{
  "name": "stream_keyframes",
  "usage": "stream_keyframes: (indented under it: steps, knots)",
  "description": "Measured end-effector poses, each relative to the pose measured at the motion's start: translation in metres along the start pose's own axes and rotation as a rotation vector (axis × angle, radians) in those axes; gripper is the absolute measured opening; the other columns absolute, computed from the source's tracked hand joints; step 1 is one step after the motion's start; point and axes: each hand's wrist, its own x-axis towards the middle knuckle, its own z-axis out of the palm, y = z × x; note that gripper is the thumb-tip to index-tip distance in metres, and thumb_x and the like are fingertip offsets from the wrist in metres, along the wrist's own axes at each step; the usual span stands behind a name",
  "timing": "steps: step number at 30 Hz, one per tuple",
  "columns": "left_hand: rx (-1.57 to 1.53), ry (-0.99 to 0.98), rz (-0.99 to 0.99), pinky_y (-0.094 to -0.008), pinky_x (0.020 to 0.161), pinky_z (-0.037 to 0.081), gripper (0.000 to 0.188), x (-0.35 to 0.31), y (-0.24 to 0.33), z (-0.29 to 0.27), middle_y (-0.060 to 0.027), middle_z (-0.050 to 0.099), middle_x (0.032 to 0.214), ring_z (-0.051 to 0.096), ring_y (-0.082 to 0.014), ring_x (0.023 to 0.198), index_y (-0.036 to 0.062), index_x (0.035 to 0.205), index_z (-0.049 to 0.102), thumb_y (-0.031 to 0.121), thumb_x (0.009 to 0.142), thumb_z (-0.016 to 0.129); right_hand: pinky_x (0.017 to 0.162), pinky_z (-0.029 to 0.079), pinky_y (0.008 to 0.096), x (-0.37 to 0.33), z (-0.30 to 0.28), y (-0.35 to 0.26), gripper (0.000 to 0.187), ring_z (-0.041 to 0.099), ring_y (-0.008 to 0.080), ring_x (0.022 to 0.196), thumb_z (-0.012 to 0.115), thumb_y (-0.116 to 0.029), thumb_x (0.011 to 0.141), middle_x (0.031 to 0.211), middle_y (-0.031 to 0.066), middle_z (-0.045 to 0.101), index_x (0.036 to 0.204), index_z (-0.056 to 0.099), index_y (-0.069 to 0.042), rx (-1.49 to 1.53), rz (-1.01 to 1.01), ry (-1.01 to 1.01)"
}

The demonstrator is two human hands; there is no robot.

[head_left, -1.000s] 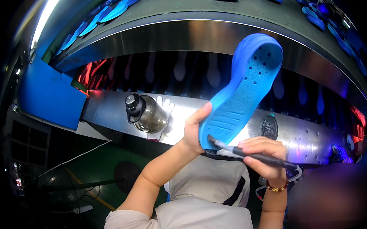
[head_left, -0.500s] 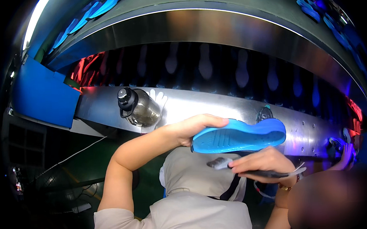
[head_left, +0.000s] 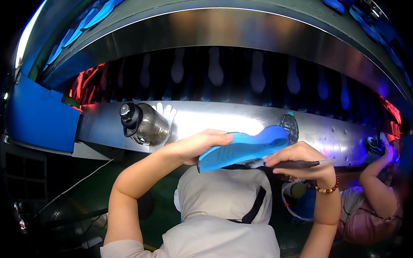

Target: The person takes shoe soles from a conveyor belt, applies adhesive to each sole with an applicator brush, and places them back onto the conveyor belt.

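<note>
A bright blue shoe sole [head_left: 244, 149] is held up in front of the steel ledge, tilted so its inner face with small marks shows. My left hand [head_left: 198, 145] grips its left end, thumb on top and fingers underneath. Pinched in my right hand [head_left: 304, 158] is a brush [head_left: 296, 164] with a dark handle. Its pale bristle end lies right at the sole's lower edge; whether it touches is hard to see. Just behind the sole's right end, a round clear container [head_left: 289, 125] with dark contents sits on the ledge, partly covered by the sole.
On the steel ledge [head_left: 201, 120] stand a smoky drinking bottle [head_left: 147, 124] and, behind it, a white glove [head_left: 165, 111]. Beyond runs a dark opening with soles [head_left: 215, 68] inside and red glow at both ends. A blue box [head_left: 42, 115] is at left; a co-worker [head_left: 371, 205] sits at right.
My right hand has brought the brush up to the sole's lower edge. The sole is tilted more, its right end raised. The view has shifted, and the co-worker now shows more fully.
</note>
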Motion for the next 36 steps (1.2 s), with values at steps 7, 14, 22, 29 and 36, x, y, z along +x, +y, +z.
stream_keyframes:
  steps: [7, 14, 22, 29, 36]
  knots:
    - [-0.546, -0.134, 0.187, -0.0526, 0.084, 0.044, 0.059, 0.023, -0.018, 0.001, -0.0204, 0.042, 0.123, 0.049, -0.0334, 0.108, 0.0051, 0.132, 0.029, 0.033, 0.083, 0.049, 0.051, 0.049, 0.0203, 0.016, 0.025, 0.004, 0.017, 0.060, 0.0105, 0.058, 0.064, 0.000, 0.073, 0.082, 0.0121, 0.065, 0.090, 0.065, 0.001, 0.460, 0.065, 0.421]
    - [-0.603, -0.107, 0.229, -0.0423, 0.083, 0.048, 0.058, 0.022, -0.018, -0.005, -0.0195, 0.050, 0.114, 0.055, -0.0290, 0.099, 0.0005, 0.128, 0.033, 0.031, 0.082, 0.053, 0.043, 0.040, 0.0170, 0.026, 0.020, 0.036, 0.013, 0.050, 0.0057, 0.047, 0.058, -0.001, 0.079, 0.077, 0.0070, 0.063, 0.090, 0.063, 0.002, 0.271, 0.112, 1.187]
    - [-0.282, 0.155, 0.758, -0.0454, 0.091, 0.040, 0.062, -0.046, 0.063, 0.003, -0.0215, 0.047, 0.120, 0.050, -0.0342, 0.106, -0.0039, 0.128, 0.033, 0.043, 0.087, 0.030, 0.042, 0.043, 0.0177, -0.009, 0.050, 0.013, 0.019, 0.054, 0.0113, 0.046, 0.065, -0.007, 0.074, 0.088, 0.0248, 0.061, 0.086, 0.060, 0.008, 0.865, -0.239, 0.860]
    - [-0.970, 0.000, 1.208, -0.0523, 0.100, 0.026, 0.061, -0.038, 0.206, -0.067, -0.0181, 0.034, 0.131, 0.032, -0.0334, 0.122, -0.0019, 0.130, 0.026, 0.041, 0.087, 0.028, 0.040, 0.041, 0.0198, -0.011, 0.055, 0.058, 0.025, 0.048, 0.0129, 0.042, 0.058, -0.015, 0.082, 0.094, 0.0254, 0.060, 0.094, 0.056, 0.006, 0.849, -0.186, 0.889]
    - [-0.029, 0.708, 1.232, -0.0387, 0.102, 0.024, 0.070, 0.035, 0.257, -0.049, -0.0209, 0.025, 0.138, 0.030, -0.0289, 0.126, 0.0035, 0.137, 0.014, 0.036, 0.084, 0.046, 0.065, 0.049, 0.0275, -0.036, 0.065, 0.088, 0.033, 0.061, 0.0203, 0.072, 0.064, -0.020, 0.079, 0.096, 0.0190, 0.060, 0.099, 0.054, 0.004, 0.845, -0.116, 1.126]
